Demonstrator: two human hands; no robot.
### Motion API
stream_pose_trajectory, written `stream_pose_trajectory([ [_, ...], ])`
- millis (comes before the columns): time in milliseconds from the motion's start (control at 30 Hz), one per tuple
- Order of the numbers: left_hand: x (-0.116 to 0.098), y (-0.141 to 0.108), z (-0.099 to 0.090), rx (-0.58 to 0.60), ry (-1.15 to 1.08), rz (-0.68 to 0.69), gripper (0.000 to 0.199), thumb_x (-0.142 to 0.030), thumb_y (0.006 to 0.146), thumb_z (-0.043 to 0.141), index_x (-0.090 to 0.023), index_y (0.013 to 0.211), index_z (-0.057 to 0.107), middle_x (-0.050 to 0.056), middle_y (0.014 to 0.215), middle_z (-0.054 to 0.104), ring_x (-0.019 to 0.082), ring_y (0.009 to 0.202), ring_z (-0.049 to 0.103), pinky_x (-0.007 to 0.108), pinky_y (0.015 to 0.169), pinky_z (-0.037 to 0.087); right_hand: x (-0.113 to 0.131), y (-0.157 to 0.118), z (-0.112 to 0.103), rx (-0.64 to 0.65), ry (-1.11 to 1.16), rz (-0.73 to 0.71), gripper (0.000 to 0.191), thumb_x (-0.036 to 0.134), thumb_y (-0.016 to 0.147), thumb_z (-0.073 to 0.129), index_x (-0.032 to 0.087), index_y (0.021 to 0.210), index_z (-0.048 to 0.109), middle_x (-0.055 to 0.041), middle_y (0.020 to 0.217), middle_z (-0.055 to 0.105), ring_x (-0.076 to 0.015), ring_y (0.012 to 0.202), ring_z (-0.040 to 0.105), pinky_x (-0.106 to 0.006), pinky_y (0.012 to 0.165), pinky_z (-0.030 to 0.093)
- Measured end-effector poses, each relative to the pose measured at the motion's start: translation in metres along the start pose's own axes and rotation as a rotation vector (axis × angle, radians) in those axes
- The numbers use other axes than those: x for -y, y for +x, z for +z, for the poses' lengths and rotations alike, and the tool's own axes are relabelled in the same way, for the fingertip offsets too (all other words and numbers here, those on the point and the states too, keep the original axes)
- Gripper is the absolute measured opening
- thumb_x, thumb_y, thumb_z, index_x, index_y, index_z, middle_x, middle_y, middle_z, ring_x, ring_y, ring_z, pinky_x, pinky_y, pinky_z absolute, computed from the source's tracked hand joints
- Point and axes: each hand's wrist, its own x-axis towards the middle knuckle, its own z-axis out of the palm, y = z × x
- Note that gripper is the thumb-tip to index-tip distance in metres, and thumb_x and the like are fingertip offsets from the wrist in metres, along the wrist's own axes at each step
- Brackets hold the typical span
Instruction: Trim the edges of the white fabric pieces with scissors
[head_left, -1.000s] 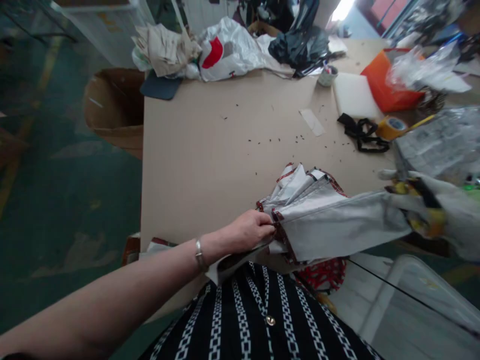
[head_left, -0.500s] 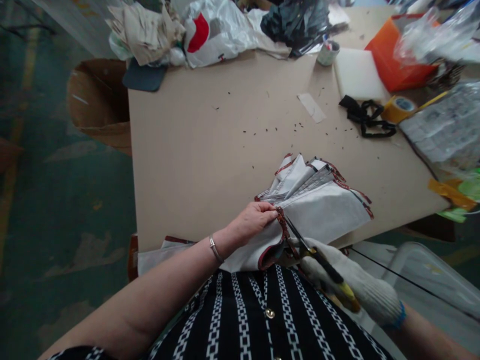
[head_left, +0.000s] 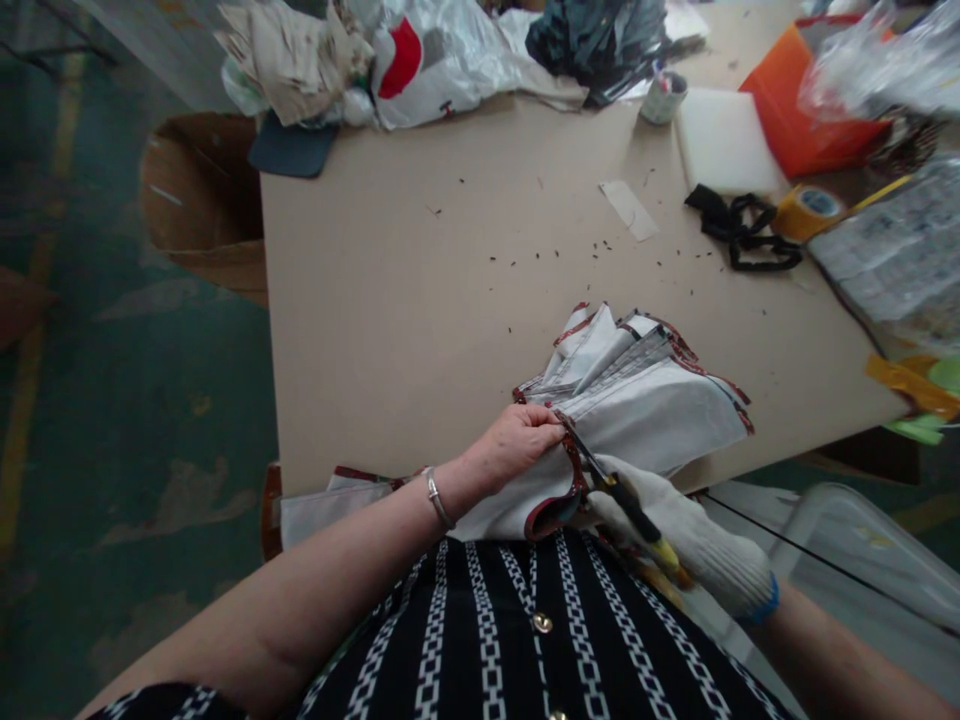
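**Scissors at the red-trimmed edge of the fabric stack**

At the near edge of the table (head_left: 390, 330), just in front of the person's body, lies the stack of white fabric pieces (head_left: 645, 410) with dark red trim. The left hand (head_left: 510, 445), bare with a bracelet at the wrist, is closed on the near corner of the stack, pinching the trimmed edge. The right hand (head_left: 690, 545), in a white knit glove, is wrapped around the yellow-handled scissors (head_left: 622, 500), whose blades point up into the trim right beside the left fingertips; whether the blades are parted or shut cannot be told.

Judging by this, trimming at the corner is under way. How many pieces of the stack are finished cannot be read; small dark snippets are scattered on the table beyond the stack.

Beyond the stack to the right lie a black strap tangle (head_left: 739, 230), a roll of yellow tape (head_left: 806, 208), a white block (head_left: 724, 150) and an orange box (head_left: 806, 125). Far beyond it sit a small cup (head_left: 664, 97), plastic bags (head_left: 450, 60) and crumpled paper (head_left: 289, 55). Left of the stack, off the table, stands a cardboard box (head_left: 199, 205). None of these touches the stack or crowds the hands.
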Motion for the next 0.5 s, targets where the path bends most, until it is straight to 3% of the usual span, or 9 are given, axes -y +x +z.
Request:
stream_pose_trajectory([
  [167, 0.004, 0.002, -0.001, 0.005, 0.005, -0.015, 0.013, -0.025, 0.071, 0.058, -0.014, 0.068, 0.063, -0.003, 0.061, 0.051, 0.008, 0.056, 0.039, 0.024, 0.054, 0.029, -0.007, 0.009, 0.006, -0.023, -0.03, 0.007, 0.044, 0.035, 0.084, 0.064, 0.029, 0.128, 0.059, -0.0026, 0.114, 0.068, -0.0247, 0.096, 0.065, -0.039, 0.091, 0.052],
  [367, 0.002, 0.001, -0.003, 0.011, 0.022, 0.01, 0.013, -0.023, 0.073, 0.056, -0.014, 0.065, 0.061, -0.003, 0.059, 0.049, 0.008, 0.054, 0.037, 0.024, 0.053, 0.03, -0.007, 0.008, 0.011, -0.015, 0.132, -0.035, 0.037, 0.04, 0.087, 0.062, 0.023, 0.119, 0.064, -0.0038, 0.098, 0.071, -0.0228, 0.087, 0.064, -0.036, 0.081, 0.055],
  [500, -0.011, -0.008, 0.002, 0.02, 0.177, 0.103, 0.014, -0.02, 0.076, 0.053, -0.015, 0.065, 0.061, -0.002, 0.061, 0.051, 0.009, 0.058, 0.04, 0.024, 0.056, 0.033, 0.005, 0.004, 0.008, -0.18, 0.021, -0.037, 0.049, 0.046, 0.084, 0.064, 0.026, 0.128, 0.055, -0.0047, 0.106, 0.068, -0.0237, 0.091, 0.065, -0.037, 0.084, 0.056],
])
